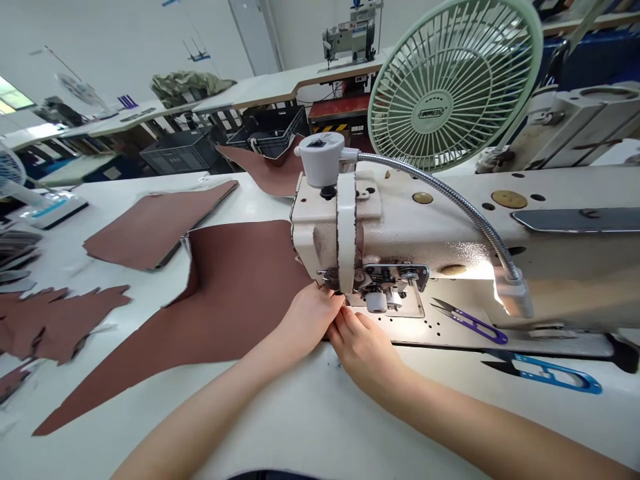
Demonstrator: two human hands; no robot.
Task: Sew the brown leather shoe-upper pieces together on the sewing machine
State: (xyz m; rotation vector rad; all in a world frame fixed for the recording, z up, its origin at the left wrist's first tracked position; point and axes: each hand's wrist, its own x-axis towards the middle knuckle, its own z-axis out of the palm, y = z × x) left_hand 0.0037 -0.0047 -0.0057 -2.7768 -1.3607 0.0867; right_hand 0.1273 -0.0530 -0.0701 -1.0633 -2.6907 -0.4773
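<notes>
A large brown leather-like piece (pixel 240 287) lies on the table left of the sewing machine (pixel 320 227), its right end running in under the machine head. My left hand (pixel 307 320) rests over that end, fingers closed on it and tips beside the needle area. Close against it, my right hand (pixel 365 347) has its fingers bunched together, the tips at the edge of the same piece in front of the presser foot. The fingers hide the needle and the exact spot being gripped. A lit gooseneck lamp (pixel 513 293) shines on the machine bed.
Purple thread snips (pixel 470 320) lie on the machine bed, blue snips (pixel 545 373) on the table at right. More brown pieces (pixel 160 227) and small brown scraps (pixel 80 320) are at left. Behind the machine stand a green fan (pixel 450 87) and dark crates (pixel 183 153).
</notes>
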